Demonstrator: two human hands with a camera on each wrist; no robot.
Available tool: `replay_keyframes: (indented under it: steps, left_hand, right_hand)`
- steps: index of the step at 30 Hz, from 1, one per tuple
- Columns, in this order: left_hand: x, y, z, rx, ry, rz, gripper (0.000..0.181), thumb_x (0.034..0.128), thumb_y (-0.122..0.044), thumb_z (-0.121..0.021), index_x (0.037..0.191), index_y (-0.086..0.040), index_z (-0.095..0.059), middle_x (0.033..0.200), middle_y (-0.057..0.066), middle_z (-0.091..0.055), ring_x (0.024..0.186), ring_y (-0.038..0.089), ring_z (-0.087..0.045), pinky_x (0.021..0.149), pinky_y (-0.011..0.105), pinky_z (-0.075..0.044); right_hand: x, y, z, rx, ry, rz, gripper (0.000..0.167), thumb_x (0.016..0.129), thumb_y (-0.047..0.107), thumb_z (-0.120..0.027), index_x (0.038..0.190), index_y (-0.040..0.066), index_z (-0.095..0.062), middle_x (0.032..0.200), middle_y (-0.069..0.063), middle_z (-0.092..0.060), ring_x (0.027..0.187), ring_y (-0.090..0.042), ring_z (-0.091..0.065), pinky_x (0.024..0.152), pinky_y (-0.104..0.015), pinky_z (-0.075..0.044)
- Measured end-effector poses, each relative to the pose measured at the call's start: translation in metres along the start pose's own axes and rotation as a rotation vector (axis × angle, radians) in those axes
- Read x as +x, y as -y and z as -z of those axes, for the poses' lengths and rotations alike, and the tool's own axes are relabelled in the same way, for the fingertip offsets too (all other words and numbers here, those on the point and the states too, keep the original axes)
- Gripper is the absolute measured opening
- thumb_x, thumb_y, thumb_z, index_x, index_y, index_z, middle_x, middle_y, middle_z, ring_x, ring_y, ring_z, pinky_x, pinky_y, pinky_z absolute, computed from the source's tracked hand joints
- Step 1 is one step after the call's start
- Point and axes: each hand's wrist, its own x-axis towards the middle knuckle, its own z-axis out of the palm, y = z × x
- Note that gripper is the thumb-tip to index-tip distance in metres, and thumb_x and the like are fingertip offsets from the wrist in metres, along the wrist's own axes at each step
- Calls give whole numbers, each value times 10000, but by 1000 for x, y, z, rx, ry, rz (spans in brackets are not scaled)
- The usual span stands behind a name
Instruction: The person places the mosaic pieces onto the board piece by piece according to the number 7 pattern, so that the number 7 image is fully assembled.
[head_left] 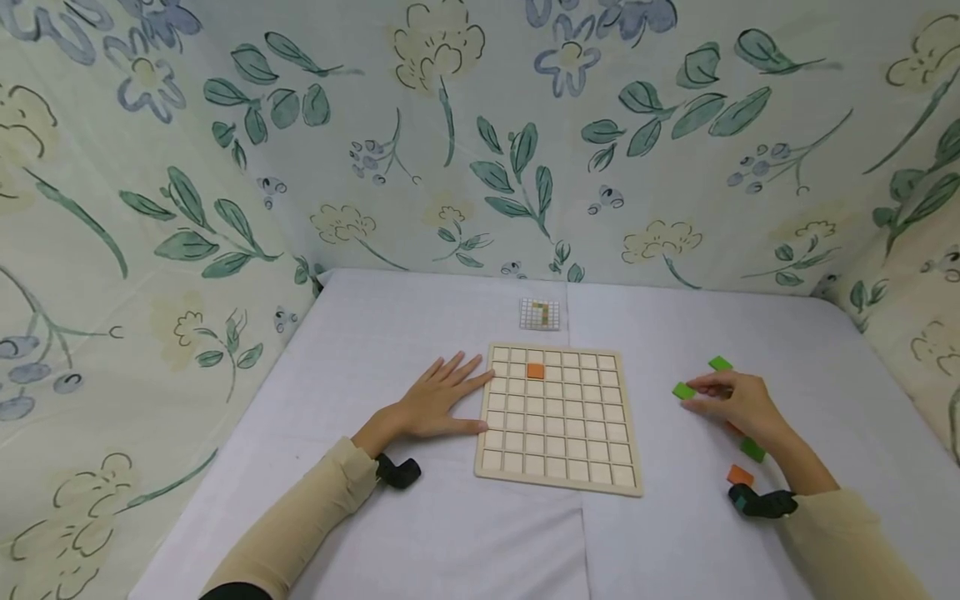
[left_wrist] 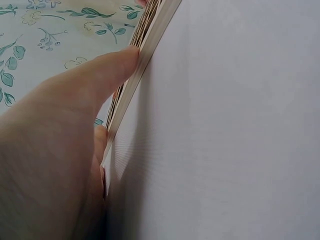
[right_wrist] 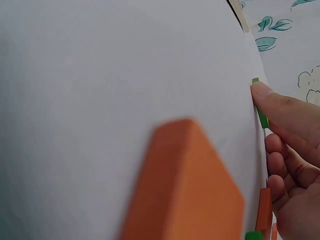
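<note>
A wooden grid board (head_left: 633,479) lies flat on the table, with one orange tile (head_left: 536,371) in a cell of its second row. My left hand (head_left: 435,404) rests spread beside the board; its thumb (left_wrist: 112,72) and a fingertip touch the left edge. Off to the board's right, my right hand (head_left: 738,406) pinches a green tile (head_left: 683,391) by its near edge. In the right wrist view the thumb covers part of that green tile (right_wrist: 263,118). Whether the tile touches the cloth, I cannot tell.
Near the right hand lie another green tile (head_left: 721,363), a darker green tile (head_left: 752,450) and an orange tile (head_left: 740,475); a reddish tile is partly hidden under the hand. A small card with a coloured grid pattern (head_left: 540,314) lies behind the board. Floral cloth (head_left: 450,208) hangs behind the table.
</note>
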Motion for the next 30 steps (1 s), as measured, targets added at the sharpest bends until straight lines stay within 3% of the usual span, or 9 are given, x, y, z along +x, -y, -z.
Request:
replay_keyframes:
  steps: [11,23,30]
  left_hand:
    - [1,2,-3,9,1,8,925,853,-857,-346,1604,-374,-106,1675,-37,8,1521,249,75,1193,504,45]
    - [1,0,0,20,15,9,918,864,-843,-357,1605,-364,-105,1674,-33,13,1521,257,69,1193,505,47]
    - [1,0,0,20,21,13,915,867,-839,-362,1605,-365,-100,1674,-36,20,1520,254,75,1193,500,53]
  right_hand:
    - [1,-3,-5,-41,-41,73,305,803,79,-836,1062,-48,-737,944,-138,-675,795,-131,-526,616,-158,-450]
    - [5,3,-3,0,-12,40,337,863,116,-792,1141,-53,-703,1000,-158,-680,819,-116,-555,634,-152,-476]
    - [11,20,0,24,-42,130,313,872,140,-790,1123,-34,-721,973,-132,-655,824,-86,-499,654,-147,-418]
